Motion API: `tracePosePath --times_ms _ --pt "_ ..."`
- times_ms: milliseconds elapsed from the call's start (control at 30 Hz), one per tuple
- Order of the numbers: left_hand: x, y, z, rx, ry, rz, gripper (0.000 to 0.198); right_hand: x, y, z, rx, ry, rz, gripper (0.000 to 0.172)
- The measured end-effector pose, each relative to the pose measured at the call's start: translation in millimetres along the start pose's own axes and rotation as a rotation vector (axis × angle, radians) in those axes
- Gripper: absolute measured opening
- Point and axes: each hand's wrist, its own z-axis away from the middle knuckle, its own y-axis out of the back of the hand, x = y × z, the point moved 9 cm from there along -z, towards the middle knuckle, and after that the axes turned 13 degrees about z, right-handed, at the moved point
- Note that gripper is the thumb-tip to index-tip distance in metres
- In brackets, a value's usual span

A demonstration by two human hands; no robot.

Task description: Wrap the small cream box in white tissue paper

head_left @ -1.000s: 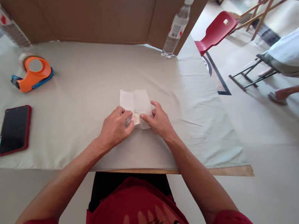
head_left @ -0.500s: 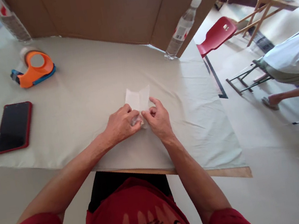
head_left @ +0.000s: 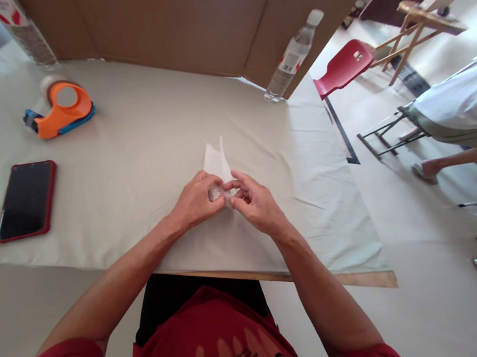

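My left hand (head_left: 194,201) and my right hand (head_left: 254,203) meet at the near end of a thin white sheet of paper (head_left: 216,161). The fingertips of both are pinched together on its lower edge, where something small and crumpled sits that I cannot make out. The sheet is folded lengthwise and stands up from the pale cloth-covered tabletop (head_left: 145,139), near the middle, its far end pointing away from me.

Well to my left lies a black smartphone in a red case (head_left: 26,200), and beyond it an orange and blue tape dispenser (head_left: 62,110). A clear plastic water bottle with a white cap (head_left: 291,58) stands at the far right corner beside a brown cardboard screen (head_left: 175,18). Off the tabletop to the right are a red plastic chair (head_left: 343,66) and another person in white cloth (head_left: 467,100).
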Motion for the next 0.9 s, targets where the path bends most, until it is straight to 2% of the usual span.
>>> tracePosePath --times_ms 167,267,333,433,533,667,767,900 --pt "-3.4 6.1 4.3 0.117 0.061 0.070 0.029 -14.0 -5.2 -3.4 -0.007 0.103 0.373 0.066" --pt "-2.5 10.8 5.8 0.208 0.090 0.035 0.019 -21.1 -8.5 -5.6 -0.011 0.143 0.504 0.070" --pt "-2.2 9.6 4.4 0.211 0.102 0.025 0.015 -22.8 -8.9 -6.8 -0.038 0.160 0.522 0.071" --pt "-2.3 4.6 0.9 0.165 0.099 0.015 0.010 -20.1 -5.9 -9.2 -0.099 0.175 0.431 0.073" --pt "-5.1 1.9 -0.5 0.146 0.114 0.008 0.009 -7.5 5.1 -16.5 -0.096 0.128 0.156 0.068" --pt "-4.6 1.1 0.3 0.147 0.114 0.005 0.011 36.6 24.4 -33.3 0.066 -0.160 -0.123 0.051" --pt "-3.2 0.8 1.0 0.139 0.111 0.005 0.010 56.7 14.9 -46.2 0.017 -0.309 -0.191 0.047" --pt "-1.9 0.3 1.8 0.130 0.093 -0.026 0.010 55.1 -3.5 -64.4 -0.066 -0.325 -0.228 0.043"
